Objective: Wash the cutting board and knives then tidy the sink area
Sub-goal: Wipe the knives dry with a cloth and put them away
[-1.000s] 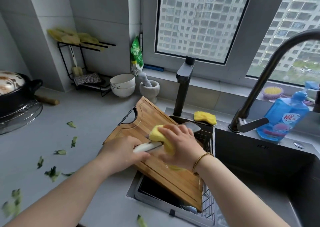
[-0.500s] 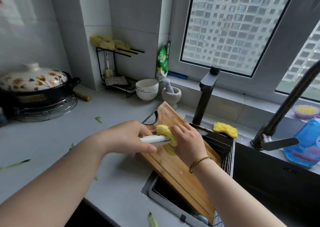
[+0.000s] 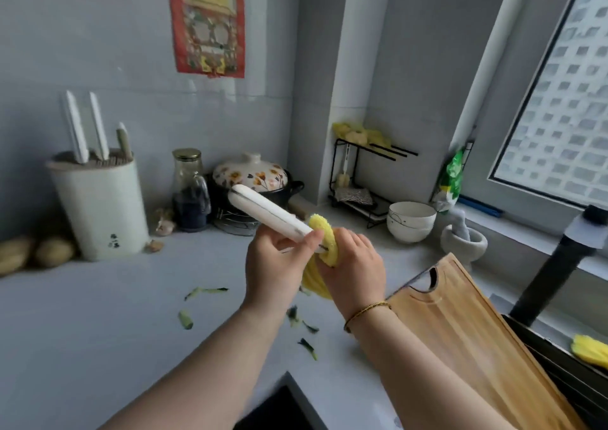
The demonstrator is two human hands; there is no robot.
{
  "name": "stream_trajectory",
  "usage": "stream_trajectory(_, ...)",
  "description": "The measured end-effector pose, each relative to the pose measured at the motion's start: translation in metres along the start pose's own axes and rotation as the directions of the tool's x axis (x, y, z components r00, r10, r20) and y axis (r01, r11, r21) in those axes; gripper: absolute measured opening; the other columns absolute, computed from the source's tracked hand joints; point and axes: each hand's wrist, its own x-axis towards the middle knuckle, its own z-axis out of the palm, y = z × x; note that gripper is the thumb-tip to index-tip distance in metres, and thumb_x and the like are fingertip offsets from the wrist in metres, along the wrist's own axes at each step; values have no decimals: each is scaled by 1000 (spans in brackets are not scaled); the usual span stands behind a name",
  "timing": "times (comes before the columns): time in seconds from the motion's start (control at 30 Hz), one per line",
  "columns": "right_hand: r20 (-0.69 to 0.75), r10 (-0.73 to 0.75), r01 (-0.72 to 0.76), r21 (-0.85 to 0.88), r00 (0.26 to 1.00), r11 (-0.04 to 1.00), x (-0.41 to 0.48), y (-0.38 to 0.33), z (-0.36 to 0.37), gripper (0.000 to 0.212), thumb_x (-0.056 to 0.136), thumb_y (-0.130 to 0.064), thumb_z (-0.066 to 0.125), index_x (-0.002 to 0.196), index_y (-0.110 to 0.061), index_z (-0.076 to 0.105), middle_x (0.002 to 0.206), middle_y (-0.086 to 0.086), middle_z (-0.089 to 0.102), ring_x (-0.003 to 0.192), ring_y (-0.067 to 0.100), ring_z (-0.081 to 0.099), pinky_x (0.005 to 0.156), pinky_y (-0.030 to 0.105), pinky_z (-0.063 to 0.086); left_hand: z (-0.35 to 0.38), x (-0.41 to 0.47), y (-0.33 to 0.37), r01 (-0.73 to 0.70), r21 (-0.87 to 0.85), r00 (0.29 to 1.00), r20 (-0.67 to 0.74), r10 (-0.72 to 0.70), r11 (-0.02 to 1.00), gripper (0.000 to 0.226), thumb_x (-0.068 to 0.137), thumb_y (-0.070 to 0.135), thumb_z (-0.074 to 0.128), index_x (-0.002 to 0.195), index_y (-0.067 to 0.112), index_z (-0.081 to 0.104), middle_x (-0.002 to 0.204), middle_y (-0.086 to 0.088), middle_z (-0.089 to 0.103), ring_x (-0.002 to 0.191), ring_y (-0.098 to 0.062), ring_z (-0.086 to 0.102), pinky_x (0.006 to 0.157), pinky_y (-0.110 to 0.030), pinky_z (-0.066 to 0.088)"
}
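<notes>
My left hand [image 3: 274, 265] grips a knife by its white handle [image 3: 266, 212], which points up and to the left. My right hand [image 3: 353, 267] holds a yellow sponge [image 3: 324, 237] wrapped around the blade, so the blade is hidden. Both hands are raised above the grey counter [image 3: 98, 314]. The wooden cutting board [image 3: 477, 334] lies tilted at the lower right, its far end on the counter and its near end over the sink. A white knife block [image 3: 100, 204] with three handles sticking out stands at the back left.
Green vegetable scraps [image 3: 205, 291] lie on the counter below my hands. A glass jar [image 3: 190, 189], a flowered pot [image 3: 255, 176], a black rack [image 3: 357, 179], white bowls [image 3: 411, 221], a mortar [image 3: 464, 242] and potatoes [image 3: 36, 253] line the back. A second sponge [image 3: 590, 349] and a black tap [image 3: 559, 265] are at the right.
Both hands lifted the knife and sponge off the cutting board and up to the left. The handle now points upward. My view swung left, bringing the knife block into sight.
</notes>
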Motion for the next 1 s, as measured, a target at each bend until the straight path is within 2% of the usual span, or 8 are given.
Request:
stream_trajectory(0.13,75,3,-16,182,997,983,28,-73,41,17,58,-25,66,66,-12,59,57,-3,61,53,19,58,47,17,30,-68,50,11,-89,156,984,-138,111,984,22,73,23,75,83,20,56,69,19,54,66,11,50,55,2,40)
stream_trajectory(0.27,227,-82,-14,393,970,919,51,-147,91,25,81,-18,62,102,-5,60,97,9,64,93,27,54,68,29,34,-153,103,17,-90,242,967,-209,143,966,20,72,23,75,68,25,56,65,18,58,60,0,58,50,-8,43)
stream_trajectory(0.37,196,-133,22,482,972,876,58,-192,126,28,80,-24,59,102,-5,60,95,9,64,91,28,55,67,25,30,-206,130,16,-89,259,960,-234,152,962,25,71,19,76,63,29,55,53,20,58,52,7,58,49,-6,42)
stream_trajectory(0.53,290,-192,16,517,937,856,62,-236,167,45,73,-38,44,108,-13,58,99,1,62,94,21,52,70,23,31,-282,172,24,-67,223,940,-312,137,972,24,56,35,80,61,26,59,52,17,63,69,-15,62,77,-34,52)
stream_trajectory(0.63,383,-102,-156,585,918,796,60,-239,183,28,80,-28,55,104,-16,59,94,-5,57,90,17,52,72,24,38,-310,192,41,-103,217,930,-325,171,971,19,59,28,79,61,26,60,53,19,64,76,-19,66,81,-39,54)
stream_trajectory(0.7,425,-8,-304,662,905,685,63,-240,189,17,81,-12,60,93,-23,58,88,-4,58,84,16,54,70,21,40,-326,207,56,-149,206,921,-328,211,967,21,74,12,74,66,23,58,49,19,62,63,-7,63,72,-33,56)
stream_trajectory(0.77,484,48,-408,675,874,614,67,-241,192,31,80,-3,59,81,-33,50,80,-6,56,75,12,51,64,17,39,-340,224,73,-186,203,911,-330,246,961,20,81,7,66,69,20,56,46,19,60,52,3,60,62,-20,55)
stream_trajectory(1.0,727,184,-746,614,661,256,86,-231,203,20,80,-9,66,80,-21,50,81,0,54,73,12,51,69,30,45,-358,272,115,-239,309,902,-279,328,920,20,85,8,63,72,21,54,46,22,60,51,6,60,56,-12,51)
